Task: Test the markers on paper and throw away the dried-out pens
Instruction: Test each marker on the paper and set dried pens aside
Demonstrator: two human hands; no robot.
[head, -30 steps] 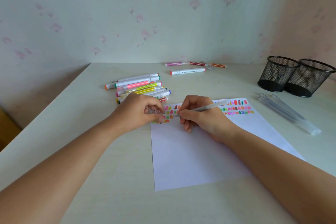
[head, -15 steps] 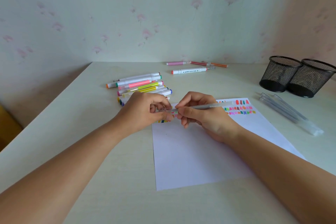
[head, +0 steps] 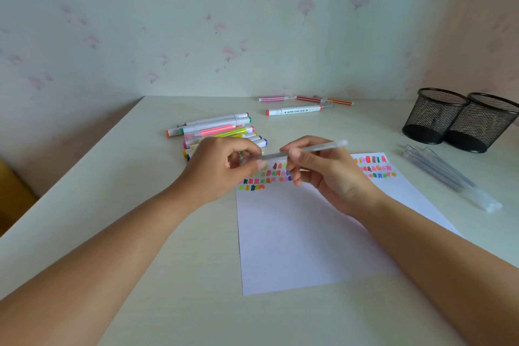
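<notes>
Wallpaper [head: 168, 36] pale green with pink blossoms; table [head: 140, 233] cream; paper [head: 295, 233] white, its twelve-o'clock edge banded with many-coloured swatches [head: 269, 177]; mesh cups [head: 438, 121] at two o'clock black; markers [head: 216, 129] at eleven white, bright-capped; held pen [head: 323, 146] frosted grey.

Pale wallpaper [head: 168, 22] with faint pink flower print on back and right walls; cream wood-grain tabletop [head: 118, 205] in corner; soft daylight; yellow-brown furniture edge [head: 11, 194] far left.
</notes>
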